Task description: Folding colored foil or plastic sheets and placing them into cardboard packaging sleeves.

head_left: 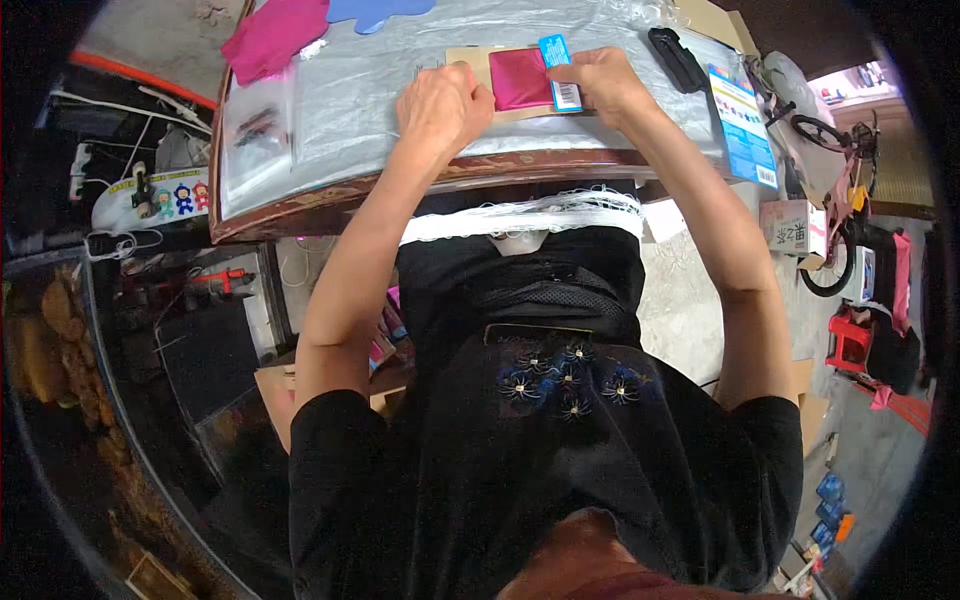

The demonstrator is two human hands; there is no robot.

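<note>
A flat, folded magenta cloth (518, 80) lies on a piece of tan cardboard (481, 66) near the table's front edge. Across its right side stands a narrow blue and white label card (554, 50), pinched between the thumb and fingers of my right hand (604, 82). My left hand (440, 106) is closed, with curled fingers at the cardboard's left end; they seem to grip its edge, though the fingertips are partly hidden.
The table (360, 90) has a pale plastic cover. Magenta cloth (276, 38) and blue cloth (378, 10) lie at the far left. A black plastic tray (677, 60) and a blue and white printed package (742, 125) are at right. White threads (520, 218) hang across my lap.
</note>
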